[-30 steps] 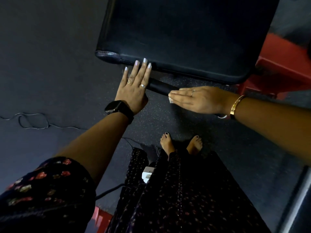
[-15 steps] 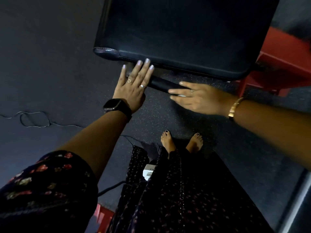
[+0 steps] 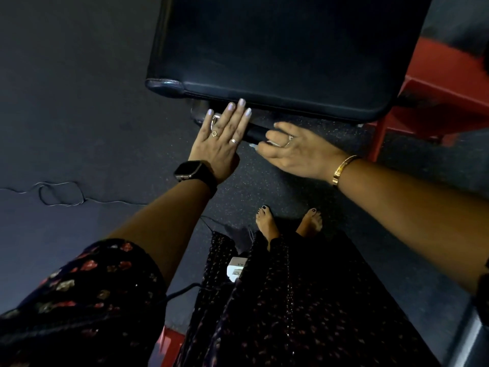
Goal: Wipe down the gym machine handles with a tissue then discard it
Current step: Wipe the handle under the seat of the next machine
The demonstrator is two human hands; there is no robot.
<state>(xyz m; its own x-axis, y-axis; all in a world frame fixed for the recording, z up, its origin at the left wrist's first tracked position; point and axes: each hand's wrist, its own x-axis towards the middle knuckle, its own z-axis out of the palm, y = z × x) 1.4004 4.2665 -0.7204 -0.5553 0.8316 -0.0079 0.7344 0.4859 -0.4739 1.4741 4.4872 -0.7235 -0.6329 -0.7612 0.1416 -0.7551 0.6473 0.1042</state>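
Caught mid-wipe under a black padded seat (image 3: 277,62) toward 12 o'clock, beside a red machine frame (image 3: 436,102) at 2 o'clock; bracing with the left hand (image 3: 221,140), laid flat with straight fingers across the 9 o'clock end of the handle (image 3: 254,132) and gripping nothing; working just at 3 o'clock of it with the right hand (image 3: 300,152), curled round the handle's black grip and pinning a white tissue (image 3: 272,142) against it; showing only slivers of that paper between and past the fingertips, so hard to gauge its full size; wearing a smartwatch (image 3: 194,172) on the left wrist and a gold bangle (image 3: 344,169) on the right; standing barefoot on dark rubber flooring (image 3: 264,186), with a thin cable (image 3: 58,193) looped at 9 o'clock and a white plug adapter (image 3: 235,270) near 6 o'clock against a floral dress (image 3: 291,313).

Judged as somewhere in the first half of the job; plainly busy wiping this one handle, probably with the stretch beneath the left hand yet to cover; impossible to judge from here the state of any other handle on the machine, or even their number; discarding not yet done, with the tissue in the right hand's grasp and no bin anywhere in view.
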